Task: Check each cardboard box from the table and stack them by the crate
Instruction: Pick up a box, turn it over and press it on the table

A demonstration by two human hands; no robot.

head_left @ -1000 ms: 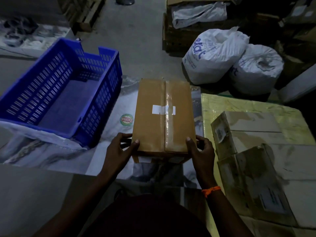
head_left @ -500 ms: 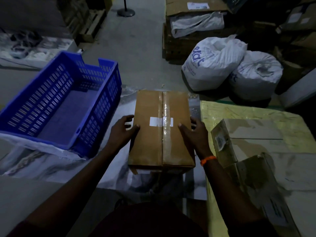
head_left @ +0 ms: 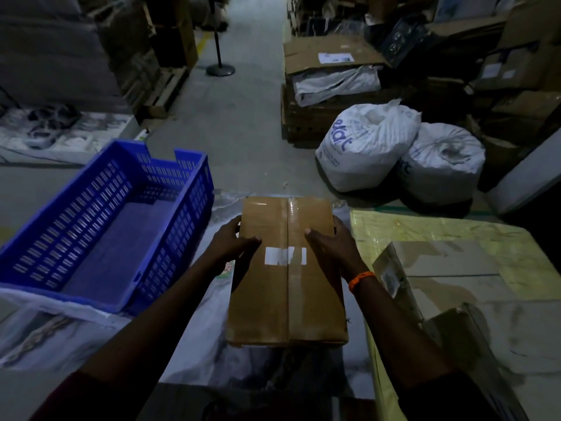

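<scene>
Single head-worn wide-angle view, looking forward and down.
It sits close above a taped brown cardboard box (head_left: pixel 285 299), with a blue slotted plastic crate (head_left: pixel 179 247) at left and a concrete aisle floor (head_left: pixel 243 117) stretching ahead.

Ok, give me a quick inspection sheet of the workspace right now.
Surface: pale printed sheet on the floor; yellow-covered table at right.
Job's things: taped box between the blue crate and the table; other boxes on the table.
Clutter: two white sacks beyond the table.
Hands: left hand and right hand grip the box's sides, thumbs on top.
Cables: nothing seen.
Surroundings: dim warehouse aisle, stacked cartons, a post stand.
</scene>
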